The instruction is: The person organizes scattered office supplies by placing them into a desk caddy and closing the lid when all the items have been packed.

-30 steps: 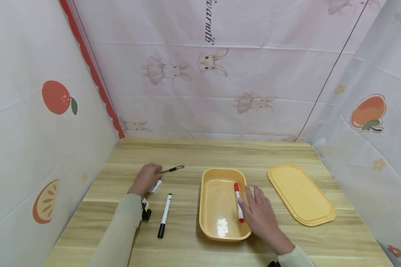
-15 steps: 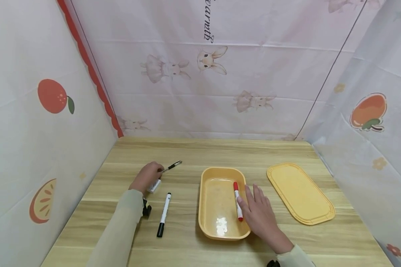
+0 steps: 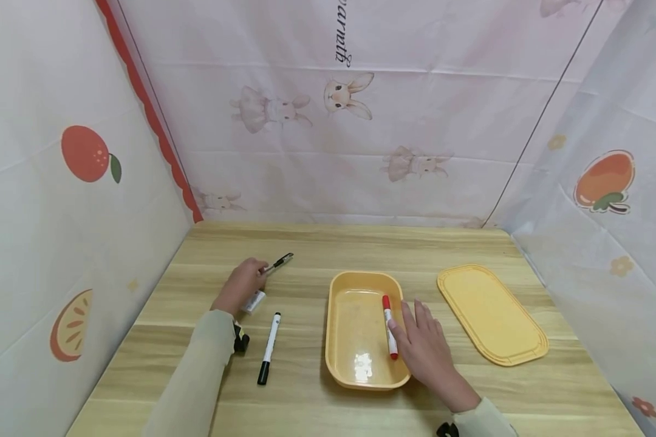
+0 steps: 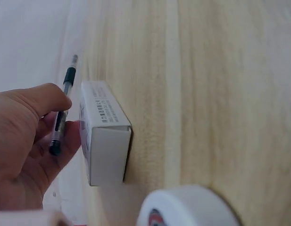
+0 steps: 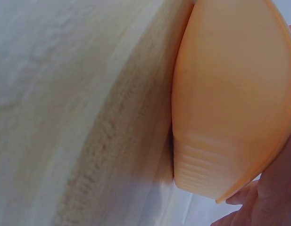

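My left hand [image 3: 247, 280] pinches a thin black pen [image 3: 277, 263], whose far end points away and up off the table. In the left wrist view the pen [image 4: 62, 101] lies between thumb and fingers of the hand [image 4: 29, 136], beside a small white box [image 4: 105, 134]. The same white box [image 3: 254, 301] lies at the heel of that hand. My right hand [image 3: 422, 340] rests flat with straight fingers on the right rim of a yellow tray [image 3: 355, 321]. A red marker [image 3: 389, 328] lies in the tray beside my fingers. The right wrist view shows the tray's outer wall [image 5: 230, 94].
A black-and-white marker [image 3: 268, 348] lies on the wooden table [image 3: 306, 406] between the hands. A yellow lid [image 3: 492, 314] lies flat to the right of the tray. Printed cloth walls close in the left, back and right sides. A white round object [image 4: 187, 207] sits low in the left wrist view.
My left hand has raised the black pen and swung its far end from sideways to pointing up and away. The right hand and tray have stayed put.
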A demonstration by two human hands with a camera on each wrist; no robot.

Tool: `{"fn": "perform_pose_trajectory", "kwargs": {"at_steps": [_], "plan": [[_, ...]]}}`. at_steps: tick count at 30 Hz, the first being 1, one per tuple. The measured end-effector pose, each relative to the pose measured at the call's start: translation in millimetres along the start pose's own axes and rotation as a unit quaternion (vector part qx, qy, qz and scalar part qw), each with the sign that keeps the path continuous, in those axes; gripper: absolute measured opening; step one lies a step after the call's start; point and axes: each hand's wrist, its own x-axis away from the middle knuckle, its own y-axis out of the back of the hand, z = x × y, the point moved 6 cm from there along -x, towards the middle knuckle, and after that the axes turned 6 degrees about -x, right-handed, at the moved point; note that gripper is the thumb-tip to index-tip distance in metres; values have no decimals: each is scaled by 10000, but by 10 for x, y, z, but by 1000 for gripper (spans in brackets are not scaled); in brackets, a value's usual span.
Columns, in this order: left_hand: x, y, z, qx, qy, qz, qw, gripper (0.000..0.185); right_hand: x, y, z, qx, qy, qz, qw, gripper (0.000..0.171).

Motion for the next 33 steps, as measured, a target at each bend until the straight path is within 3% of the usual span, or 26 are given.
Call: {"fn": "perform_pose_trajectory", "kwargs": {"at_steps": [10, 18, 25, 33], "plan": [[23, 3, 47, 558, 173, -29, 9983, 33, -3, -1, 3, 24, 50, -31, 10000, 75], [20, 2, 77, 733, 332, -117, 9967, 30, -4, 3, 8, 7, 51, -43, 10000, 76], [-2, -12, 79, 479, 455, -124, 9977, 30, 0, -7, 6, 67, 49, -23, 10000, 76], [0, 33, 42, -180, 455, -296, 9984, 23, -5, -4, 19, 91, 70, -43, 9999, 74]]}}
